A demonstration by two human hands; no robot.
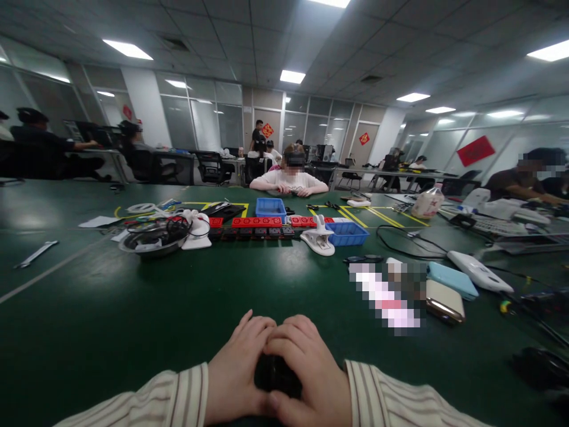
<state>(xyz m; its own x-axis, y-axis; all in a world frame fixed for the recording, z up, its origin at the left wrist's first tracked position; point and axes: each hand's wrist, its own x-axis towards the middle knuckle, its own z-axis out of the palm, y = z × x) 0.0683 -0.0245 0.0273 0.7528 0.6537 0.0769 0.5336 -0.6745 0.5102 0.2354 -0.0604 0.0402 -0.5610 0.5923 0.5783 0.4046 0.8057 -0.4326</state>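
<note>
At the near edge of the green table, my left hand (240,367) and my right hand (309,370) come together, fingers touching at the top. Both curl round a black object (279,375) that shows only in the gap between them; its kind cannot be made out. Striped cuffs cover both wrists. Farther off, straight ahead, lies a row of red and black blocks (256,223). A white clip-on stand (319,237) is at its right end, by a blue bin (347,233).
A metal bowl (155,242) with dark cables stands left, beyond it a wrench (36,255). Another blue bin (271,207) sits farther back. To the right lie a blue case (452,280), a cream case (444,301) and loose cables. A person (291,178) sits across the table.
</note>
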